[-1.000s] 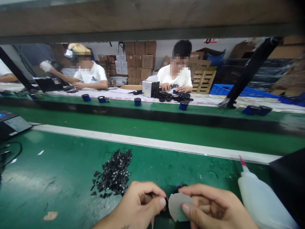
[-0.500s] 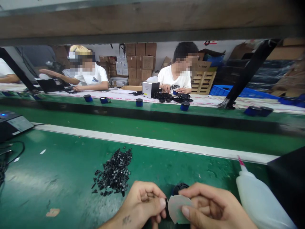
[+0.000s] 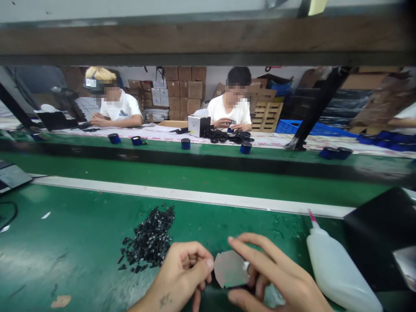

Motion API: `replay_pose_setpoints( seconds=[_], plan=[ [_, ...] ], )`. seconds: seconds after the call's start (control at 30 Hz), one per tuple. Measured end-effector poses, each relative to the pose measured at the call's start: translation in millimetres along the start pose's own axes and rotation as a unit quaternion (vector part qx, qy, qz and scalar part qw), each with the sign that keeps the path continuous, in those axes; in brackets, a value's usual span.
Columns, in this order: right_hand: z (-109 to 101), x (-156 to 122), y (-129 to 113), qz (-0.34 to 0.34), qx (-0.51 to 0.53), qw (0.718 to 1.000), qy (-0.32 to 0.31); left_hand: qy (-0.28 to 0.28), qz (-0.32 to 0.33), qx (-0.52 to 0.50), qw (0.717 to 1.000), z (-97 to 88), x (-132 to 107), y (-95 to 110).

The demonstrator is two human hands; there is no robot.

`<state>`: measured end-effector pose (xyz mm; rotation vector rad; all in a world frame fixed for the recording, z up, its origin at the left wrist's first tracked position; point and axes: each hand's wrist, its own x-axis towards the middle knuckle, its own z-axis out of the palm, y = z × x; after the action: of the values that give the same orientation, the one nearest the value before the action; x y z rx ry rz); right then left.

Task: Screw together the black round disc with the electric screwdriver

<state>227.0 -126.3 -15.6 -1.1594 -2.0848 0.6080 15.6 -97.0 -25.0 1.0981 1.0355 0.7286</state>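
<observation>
A thin, pale grey rounded disc was pinched between the left hand and right hand, low over the green surface. The right fingers, curled a moment before, had been spread (thumb beneath the disc), beside a heap of small black plastic clips.

On the counter, the pile of small parts lies just left of and behind the left hand. The disc sits between that hand and the right hand. The squeeze bottle lies right of the right hand, with the box behind it.
</observation>
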Motion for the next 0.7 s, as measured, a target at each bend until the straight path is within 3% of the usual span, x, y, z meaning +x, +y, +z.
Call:
replay_pose_setpoints(
  seconds=[0.07,0.13,0.3,0.4,0.47,0.53,0.6,0.67,0.7],
  plan=[
    [-9,1,3,-0.133,-0.143,0.981,0.002,-0.004,-0.001,-0.013,1.0,-1.7,2,5],
    [-17,4,3,-0.187,-0.206,0.961,0.007,-0.011,0.001,-0.014,1.0,-0.9,4,10],
    [-26,9,7,-0.184,-0.181,0.966,-0.004,-0.034,0.015,0.047,0.998,11.2,16,25],
    [-26,7,17,-0.202,-0.149,0.966,0.058,-0.037,0.043,0.083,0.995,17.3,27,35],
    [-23,5,22,-0.089,-0.062,0.99,0.086,-0.012,0.086,0.133,0.987,17.4,32,38],
    [-21,3,22,0.107,0.066,0.987,0.102,0.011,0.128,0.191,0.973,14.8,36,37],
    [-18,4,17,0.252,0.202,0.938,0.124,0.003,0.147,0.219,0.965,11.6,40,32],
    [-17,6,11,0.293,0.304,0.896,0.139,-0.04,0.146,0.21,0.966,10.4,44,27],
    [-17,7,9,0.294,0.327,0.888,0.138,-0.061,0.147,0.202,0.966,11.1,46,25]
  ],
)
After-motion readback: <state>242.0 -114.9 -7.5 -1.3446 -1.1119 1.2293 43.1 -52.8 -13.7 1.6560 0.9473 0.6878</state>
